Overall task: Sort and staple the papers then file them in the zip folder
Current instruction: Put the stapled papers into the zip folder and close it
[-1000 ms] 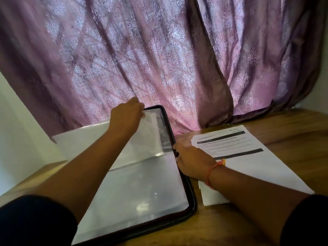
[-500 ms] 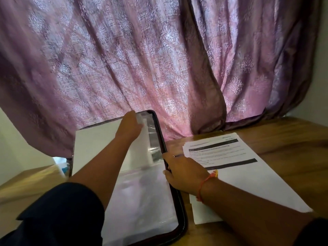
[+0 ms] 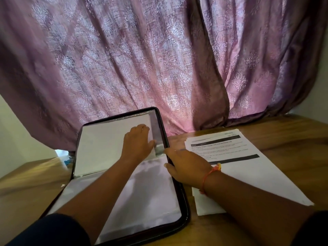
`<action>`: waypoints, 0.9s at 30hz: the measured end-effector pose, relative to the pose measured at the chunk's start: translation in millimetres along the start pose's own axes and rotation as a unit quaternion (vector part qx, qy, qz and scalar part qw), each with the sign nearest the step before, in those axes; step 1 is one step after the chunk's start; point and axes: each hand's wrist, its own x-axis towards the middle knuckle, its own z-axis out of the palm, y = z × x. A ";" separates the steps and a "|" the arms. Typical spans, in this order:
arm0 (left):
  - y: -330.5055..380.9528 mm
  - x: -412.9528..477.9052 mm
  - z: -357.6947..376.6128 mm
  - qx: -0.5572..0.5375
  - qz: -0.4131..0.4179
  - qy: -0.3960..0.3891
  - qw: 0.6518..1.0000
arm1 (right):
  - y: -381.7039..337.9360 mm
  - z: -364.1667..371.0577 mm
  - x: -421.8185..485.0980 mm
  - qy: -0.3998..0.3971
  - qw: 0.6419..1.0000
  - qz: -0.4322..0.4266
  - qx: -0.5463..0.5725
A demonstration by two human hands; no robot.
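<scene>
A black-edged zip folder lies open on the wooden table, with clear plastic sleeves inside. White paper sits in the upper half of a sleeve. My left hand lies flat on that paper near its right edge, fingers apart. My right hand rests on the folder's right rim, fingers touching the sleeve's edge. A stack of printed papers lies to the right of the folder, partly under my right forearm.
A purple patterned curtain hangs right behind the table. The wooden table stretches right of the papers. Something small and blue lies past the folder's left edge. A white wall is at the far left.
My left hand went from lifting the sleeve's top corner to lying flat on the paper. The paper now lies deeper and squarer in the sleeve. The view swung left.
</scene>
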 end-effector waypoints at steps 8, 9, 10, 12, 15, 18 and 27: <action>57.9 -48.2 -17.3 -0.184 -0.033 -0.055 0.981 | 46.8 -35.9 8.6 0.082 0.984 0.152 -0.038; 62.0 -55.1 -15.8 -0.197 -0.036 -0.065 0.978 | 58.9 -38.9 8.6 0.074 0.980 0.179 -0.051; 66.0 -60.9 -14.5 -0.206 -0.035 -0.079 0.975 | 70.7 -42.8 7.2 0.065 0.975 0.205 -0.059; 71.8 -66.7 -15.3 -0.215 -0.021 -0.109 0.970 | 91.4 -50.0 4.7 0.058 0.963 0.250 -0.076; 80.1 -64.8 -21.1 -0.266 -0.014 -0.145 0.953 | 114.8 -61.3 -0.1 0.049 0.943 0.313 -0.102; 92.4 -56.3 -23.6 -0.300 -0.012 -0.203 0.932 | 130.0 -59.9 -6.1 -0.008 0.927 0.358 -0.110; 107.4 -50.0 6.1 -0.216 0.034 -0.215 0.952 | 138.8 -69.6 -17.4 -0.032 0.933 0.353 -0.058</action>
